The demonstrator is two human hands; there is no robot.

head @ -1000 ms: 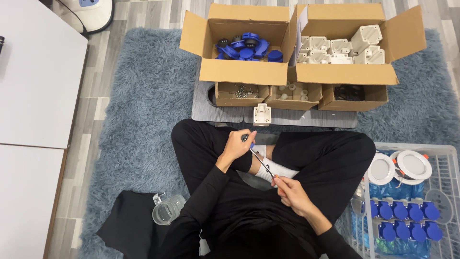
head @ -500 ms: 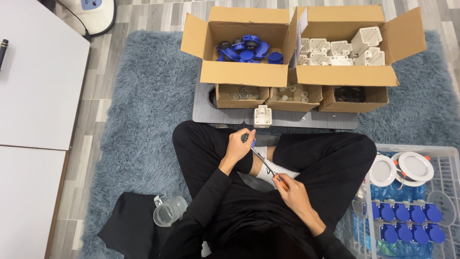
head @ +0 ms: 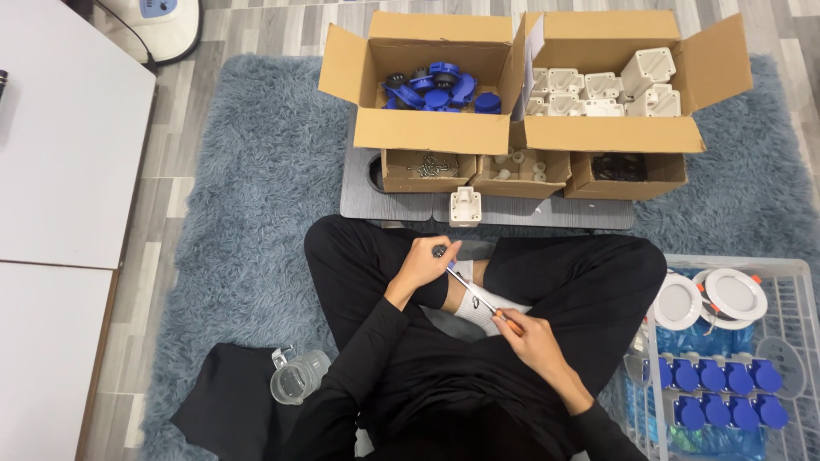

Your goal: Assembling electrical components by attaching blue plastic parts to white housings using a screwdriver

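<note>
While I sit cross-legged on the grey rug (head: 248,196), my right hand (head: 530,335) is closed around the handle of a screwdriver (head: 475,294), its shaft slanting up and left over my lap. My left hand (head: 424,260) is curled around a small dark part (head: 439,251) at the screwdriver's tip. Just beyond my knees a white plastic housing (head: 465,206) stands on a grey board (head: 363,201), in front of three small open boxes. Behind them, one big box (head: 427,128) holds blue parts, another (head: 611,132) white ones.
</note>
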